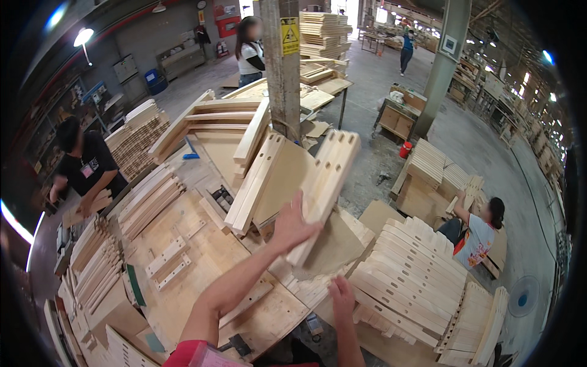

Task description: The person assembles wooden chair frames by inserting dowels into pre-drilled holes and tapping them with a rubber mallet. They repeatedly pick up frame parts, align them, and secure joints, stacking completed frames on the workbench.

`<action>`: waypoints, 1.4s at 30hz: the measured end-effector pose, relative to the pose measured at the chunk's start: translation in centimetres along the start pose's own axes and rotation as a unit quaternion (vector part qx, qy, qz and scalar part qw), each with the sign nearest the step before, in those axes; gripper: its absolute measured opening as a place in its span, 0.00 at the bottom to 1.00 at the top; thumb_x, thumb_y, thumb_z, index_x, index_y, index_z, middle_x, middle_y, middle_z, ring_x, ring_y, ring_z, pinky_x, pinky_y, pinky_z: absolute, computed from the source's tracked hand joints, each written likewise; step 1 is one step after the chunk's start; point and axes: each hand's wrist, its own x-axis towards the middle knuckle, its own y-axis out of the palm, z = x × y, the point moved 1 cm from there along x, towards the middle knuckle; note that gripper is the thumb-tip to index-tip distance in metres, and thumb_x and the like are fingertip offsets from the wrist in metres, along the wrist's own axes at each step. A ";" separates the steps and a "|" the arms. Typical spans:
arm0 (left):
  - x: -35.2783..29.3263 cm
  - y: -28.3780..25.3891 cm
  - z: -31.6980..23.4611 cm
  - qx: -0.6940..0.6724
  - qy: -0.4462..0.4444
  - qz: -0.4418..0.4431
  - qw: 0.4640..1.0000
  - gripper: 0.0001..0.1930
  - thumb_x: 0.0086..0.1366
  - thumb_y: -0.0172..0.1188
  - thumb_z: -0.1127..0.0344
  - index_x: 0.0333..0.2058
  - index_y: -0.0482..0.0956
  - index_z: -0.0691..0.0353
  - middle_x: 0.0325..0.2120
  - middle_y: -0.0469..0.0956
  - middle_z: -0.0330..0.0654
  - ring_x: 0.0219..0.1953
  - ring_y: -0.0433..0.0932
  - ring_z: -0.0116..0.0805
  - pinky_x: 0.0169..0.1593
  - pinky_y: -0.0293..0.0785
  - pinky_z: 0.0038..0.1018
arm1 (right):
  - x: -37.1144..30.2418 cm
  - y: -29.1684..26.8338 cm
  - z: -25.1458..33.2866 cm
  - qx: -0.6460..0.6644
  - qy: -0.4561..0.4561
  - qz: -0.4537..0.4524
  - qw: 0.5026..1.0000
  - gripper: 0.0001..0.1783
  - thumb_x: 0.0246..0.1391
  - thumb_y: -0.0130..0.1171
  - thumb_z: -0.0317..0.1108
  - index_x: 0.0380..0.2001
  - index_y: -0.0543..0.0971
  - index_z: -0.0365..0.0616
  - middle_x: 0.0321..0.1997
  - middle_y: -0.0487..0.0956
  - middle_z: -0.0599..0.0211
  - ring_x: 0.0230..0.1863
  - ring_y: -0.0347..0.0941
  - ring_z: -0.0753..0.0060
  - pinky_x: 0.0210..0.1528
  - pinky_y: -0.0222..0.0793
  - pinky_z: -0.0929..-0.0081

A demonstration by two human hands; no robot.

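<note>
My left hand (295, 227) is stretched out over the far right of the workbench, gripping a pale wooden board (330, 183) by its lower left edge. The board is tilted, and a few oval holes show near its upper end. Part of my grip is hidden behind the wood. Lower down, my right hand (341, 295) is raised with its fingers loosely extended and nothing in them. It is nearest to a large stack of slotted wooden slats (406, 275). Beside the held board, a pair of similar drilled boards (257, 183) leans over a brown panel (284, 177).
A wooden jig (168, 263) sits on the workbench (220, 257), with board stacks (150, 205) along its left side. A steel post (283, 73) rises behind the bench. One person (88, 165) works at left, another (477, 226) crouches at right. A standing fan (523, 296) is at far right.
</note>
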 end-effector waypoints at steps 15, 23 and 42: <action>2.1 -4.9 3.1 0.192 0.002 -0.127 0.973 0.44 0.63 0.61 0.40 0.69 0.63 0.64 0.70 0.56 0.70 0.72 0.55 0.67 0.73 0.53 0.53 | 12.3 15.6 10.1 0.146 0.118 0.203 0.961 0.20 0.66 0.61 0.39 0.58 0.75 0.46 0.41 0.80 0.73 0.42 0.81 0.73 0.41 0.83 0.66; -27.9 -18.7 14.7 0.117 -0.112 -0.335 0.928 0.36 0.63 0.67 0.57 0.66 0.68 0.68 0.69 0.62 0.62 0.71 0.60 0.58 0.73 0.57 0.44 | 1.9 12.7 7.3 0.048 0.007 0.203 0.978 0.32 0.57 0.63 0.28 0.64 0.69 0.41 0.54 0.79 0.61 0.47 0.81 0.66 0.44 0.82 0.68; -108.9 -26.3 25.1 0.077 -0.794 -0.475 0.372 0.40 0.65 0.61 0.44 0.65 0.68 0.70 0.57 0.74 0.64 0.60 0.73 0.60 0.63 0.69 0.46 | -22.7 35.0 -2.4 -0.311 -0.146 0.433 0.833 0.45 0.49 0.59 0.22 0.74 0.60 0.36 0.69 0.70 0.53 0.64 0.69 0.59 0.66 0.63 0.69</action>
